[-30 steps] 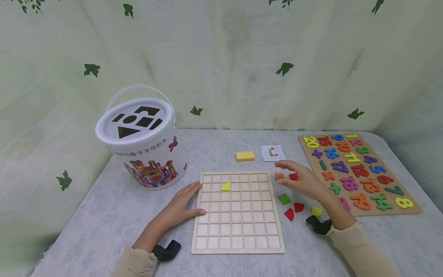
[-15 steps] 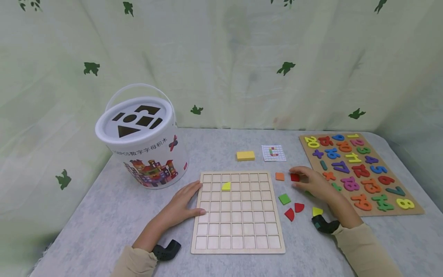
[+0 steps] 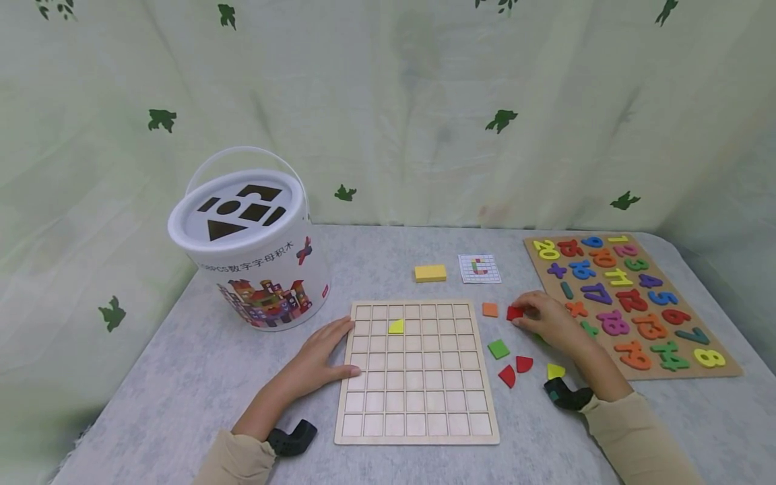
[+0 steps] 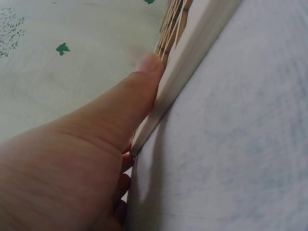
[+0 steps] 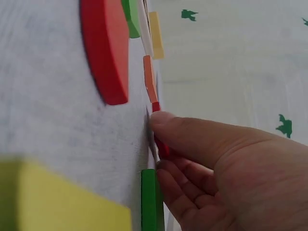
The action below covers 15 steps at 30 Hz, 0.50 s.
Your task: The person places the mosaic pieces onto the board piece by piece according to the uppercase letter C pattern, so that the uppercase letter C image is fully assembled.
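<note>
- Pale green leaf-printed fabric (image 3: 388,135) hangs behind your mottled grey table (image 3: 176,431).
- Your right hand (image 3: 545,320) pinches a flat, glossy red piece (image 3: 514,313) between thumb and fingertips, just right of a flat orange square (image 3: 490,310); whether it touches the table, you cannot tell.
- Such a shallow fingertip pinch may slip, as the piece is thin and its edge smooth; it could also knock the orange square, which lies so close.
- A thick green piece (image 5: 150,199) shows just beside your fingers in the right wrist view; a lower sweep might push it away.
- Your black right wrist camera (image 3: 568,393) sits near a loose yellow piece (image 3: 555,371), so drawing the arm back low could drag that piece along.
- Your left hand (image 3: 315,357) lies relaxed along the pale wooden grid board (image 3: 424,384), thumb over its left rim; uneven pressure there might skew the board and jog the yellow quarter-round piece (image 3: 396,327) in its upper part.
- As for looks, the red piece is saturated and solid-coloured, its outline partly covered by your fingers; the board is light, square-celled and raised at the rim, lying flat before you.
- Farther out stands a white lidded bucket (image 3: 273,259).
</note>
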Available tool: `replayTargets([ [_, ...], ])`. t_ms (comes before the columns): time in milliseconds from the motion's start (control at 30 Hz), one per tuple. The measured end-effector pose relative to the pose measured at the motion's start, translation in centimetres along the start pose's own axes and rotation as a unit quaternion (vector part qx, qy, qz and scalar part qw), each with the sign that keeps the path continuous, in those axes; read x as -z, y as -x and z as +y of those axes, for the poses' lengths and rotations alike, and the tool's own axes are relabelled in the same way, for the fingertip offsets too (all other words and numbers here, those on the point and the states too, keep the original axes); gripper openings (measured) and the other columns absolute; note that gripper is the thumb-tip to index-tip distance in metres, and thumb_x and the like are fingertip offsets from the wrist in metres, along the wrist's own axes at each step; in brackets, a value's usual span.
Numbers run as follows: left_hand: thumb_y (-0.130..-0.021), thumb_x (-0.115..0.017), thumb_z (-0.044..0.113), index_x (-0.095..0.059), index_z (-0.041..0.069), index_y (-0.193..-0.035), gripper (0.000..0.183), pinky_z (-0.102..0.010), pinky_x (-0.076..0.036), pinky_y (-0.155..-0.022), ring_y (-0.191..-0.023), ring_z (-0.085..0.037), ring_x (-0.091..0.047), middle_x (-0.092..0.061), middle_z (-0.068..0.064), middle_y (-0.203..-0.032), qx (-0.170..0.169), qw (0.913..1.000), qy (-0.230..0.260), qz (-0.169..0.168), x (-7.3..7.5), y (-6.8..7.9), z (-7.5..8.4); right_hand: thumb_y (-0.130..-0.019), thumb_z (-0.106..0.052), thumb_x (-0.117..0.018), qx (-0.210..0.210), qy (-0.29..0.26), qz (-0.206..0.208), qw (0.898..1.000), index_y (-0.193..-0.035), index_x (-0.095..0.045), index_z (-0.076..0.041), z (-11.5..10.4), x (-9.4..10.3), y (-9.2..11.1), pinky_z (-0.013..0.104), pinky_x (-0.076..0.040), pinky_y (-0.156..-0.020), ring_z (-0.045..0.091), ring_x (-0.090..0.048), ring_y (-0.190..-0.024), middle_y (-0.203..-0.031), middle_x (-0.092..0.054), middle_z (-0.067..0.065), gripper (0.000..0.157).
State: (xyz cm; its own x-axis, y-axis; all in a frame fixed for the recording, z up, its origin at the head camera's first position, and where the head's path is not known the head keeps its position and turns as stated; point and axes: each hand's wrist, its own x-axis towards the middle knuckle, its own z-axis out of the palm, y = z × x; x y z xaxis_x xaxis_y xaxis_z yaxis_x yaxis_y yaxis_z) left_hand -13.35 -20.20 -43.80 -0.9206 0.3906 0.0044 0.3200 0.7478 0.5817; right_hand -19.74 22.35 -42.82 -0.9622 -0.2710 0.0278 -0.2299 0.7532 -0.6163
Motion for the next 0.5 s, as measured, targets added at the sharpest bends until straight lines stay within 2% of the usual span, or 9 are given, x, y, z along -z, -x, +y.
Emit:
replayTargets([
  [100,-0.073,-0.066,0.053,-0.028,0.008,-0.141,0.09,-0.052,-0.017,-0.103,-0.132,-0.031,-0.018,-0.023,-0.01,-0.146,0.004,1.0,0.0,-0.001,0.0,0.0,0.1,-0.083,-0.015,-0.066,0.004,-0.011,0.007,1.0,-0.108,-0.061,-0.003,-0.3,0.0,0.0,0.045,-0.046,-0.082,0.026,-0.051,-0.095,-0.104,-0.056,0.012,0.027],
  [233,-0.073,-0.066,0.052,-0.028,0.009,-0.141,0.09,-0.052,-0.017,-0.103,-0.132,-0.031,-0.018,-0.023,-0.009,-0.146,0.008,1.0,0.0,-0.002,0.0,0.1,0.2,-0.083,-0.014,-0.065,0.035,-0.026,0.026,0.999,-0.11,-0.059,-0.003,-1.1,0.3,-0.2,0.045,-0.046,-0.081,0.028,-0.052,-0.097,-0.103,-0.057,0.011,0.029],
  [500,-0.073,-0.066,0.052,-0.029,0.009,-0.141,0.089,-0.052,-0.017,-0.103,-0.132,-0.031,-0.018,-0.023,-0.01,-0.146,0.006,1.0,0.002,-0.003,0.2,0.1,0.2,-0.085,-0.018,-0.064,0.081,-0.026,0.046,0.995,-0.116,-0.057,-0.005,-3.9,1.0,-0.5,0.041,-0.048,-0.078,0.025,-0.05,-0.098,-0.106,-0.057,0.008,0.035],
])
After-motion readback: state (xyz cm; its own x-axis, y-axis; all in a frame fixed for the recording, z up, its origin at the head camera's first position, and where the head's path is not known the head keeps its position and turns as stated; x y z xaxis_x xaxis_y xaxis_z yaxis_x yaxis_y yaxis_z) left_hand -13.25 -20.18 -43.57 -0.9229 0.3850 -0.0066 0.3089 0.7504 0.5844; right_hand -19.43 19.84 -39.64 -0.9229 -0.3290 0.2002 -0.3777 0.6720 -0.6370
